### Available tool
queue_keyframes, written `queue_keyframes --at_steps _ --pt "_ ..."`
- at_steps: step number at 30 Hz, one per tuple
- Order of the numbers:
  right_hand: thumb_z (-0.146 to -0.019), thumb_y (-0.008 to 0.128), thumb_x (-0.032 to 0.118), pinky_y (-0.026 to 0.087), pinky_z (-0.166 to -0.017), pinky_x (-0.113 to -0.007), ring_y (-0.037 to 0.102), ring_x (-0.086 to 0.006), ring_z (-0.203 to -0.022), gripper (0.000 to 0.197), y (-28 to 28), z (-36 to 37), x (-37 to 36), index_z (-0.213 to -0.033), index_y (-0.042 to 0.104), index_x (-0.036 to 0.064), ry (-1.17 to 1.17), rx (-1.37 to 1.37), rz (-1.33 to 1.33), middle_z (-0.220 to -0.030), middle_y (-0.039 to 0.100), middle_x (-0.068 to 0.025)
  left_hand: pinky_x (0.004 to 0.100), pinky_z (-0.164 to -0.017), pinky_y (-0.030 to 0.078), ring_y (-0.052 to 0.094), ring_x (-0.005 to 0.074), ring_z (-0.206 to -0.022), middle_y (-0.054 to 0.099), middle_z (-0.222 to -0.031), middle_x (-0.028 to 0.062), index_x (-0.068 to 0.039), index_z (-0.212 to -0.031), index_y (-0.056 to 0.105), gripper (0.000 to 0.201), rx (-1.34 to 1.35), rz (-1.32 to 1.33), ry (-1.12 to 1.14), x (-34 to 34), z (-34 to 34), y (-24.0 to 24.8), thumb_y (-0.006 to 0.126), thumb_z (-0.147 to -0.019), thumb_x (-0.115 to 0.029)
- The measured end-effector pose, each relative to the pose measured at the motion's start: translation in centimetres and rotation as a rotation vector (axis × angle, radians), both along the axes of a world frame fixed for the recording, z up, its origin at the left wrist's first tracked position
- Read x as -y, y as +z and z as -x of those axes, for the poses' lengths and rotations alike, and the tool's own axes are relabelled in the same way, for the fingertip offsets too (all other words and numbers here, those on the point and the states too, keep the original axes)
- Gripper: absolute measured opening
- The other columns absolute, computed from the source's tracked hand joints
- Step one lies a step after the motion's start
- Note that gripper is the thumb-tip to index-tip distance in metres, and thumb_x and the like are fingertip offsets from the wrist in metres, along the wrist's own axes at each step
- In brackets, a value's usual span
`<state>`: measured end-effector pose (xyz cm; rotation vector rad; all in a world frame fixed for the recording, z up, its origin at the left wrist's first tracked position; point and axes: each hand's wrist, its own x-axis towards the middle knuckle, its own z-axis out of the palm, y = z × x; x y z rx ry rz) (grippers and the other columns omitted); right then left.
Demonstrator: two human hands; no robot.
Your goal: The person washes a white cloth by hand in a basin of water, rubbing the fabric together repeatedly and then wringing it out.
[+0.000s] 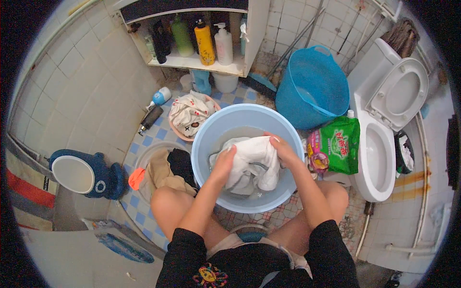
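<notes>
A light-blue basin (201,144) stands on the floor between my knees with some water in it. In it lies a bunched white garment (252,158) with a thin grey line; its exact kind is hidden by the folds. My left hand (224,162) grips the left side of the cloth, fingers partly tucked into it. On the opposite side my right hand (283,150) pinches the upper right edge between thumb and fingers. The upper part of the cloth is raised, while its lower folds hang down to the water.
A pink basin with white printed clothing (192,113) and a tub of beige and black clothes (165,173) stand left. On the right are a tall blue bucket (312,91), a green detergent pouch (341,146) and a toilet (377,158). A bottle shelf (216,67) is ahead.
</notes>
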<state>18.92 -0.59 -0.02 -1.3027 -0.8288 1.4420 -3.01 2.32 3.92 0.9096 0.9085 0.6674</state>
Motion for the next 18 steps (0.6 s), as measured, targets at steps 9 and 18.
queue_keyframes --at_steps 9,18 --pt "-0.090 0.039 0.024 0.038 -0.091 -0.033 0.049 -0.0221 -0.106 0.040 4.2 1.5 0.8 -0.125 0.042 0.0041 0.095 -0.513 -0.052 -0.118 0.049 -0.0122 0.0302 -0.086 0.037 0.051 0.0195 -0.096 0.057 -0.104 0.0137 0.004 -0.106 0.054 0.050 -0.096 -0.253 0.116 -1.9 0.7 -2.0 0.035 -0.091 -0.040" --pt "-0.091 0.031 0.029 0.022 -0.102 -0.036 0.033 -0.0274 -0.123 0.047 2.2 9.1 2.3 -0.131 0.031 0.0026 0.013 0.797 -0.630 -0.133 0.034 -0.0153 0.0327 -0.101 0.025 0.031 0.0210 -0.122 0.033 -0.133 0.0102 -0.006 -0.133 0.028 0.048 0.250 -0.116 0.078 2.3 -2.7 -1.6 0.031 -0.093 -0.032"
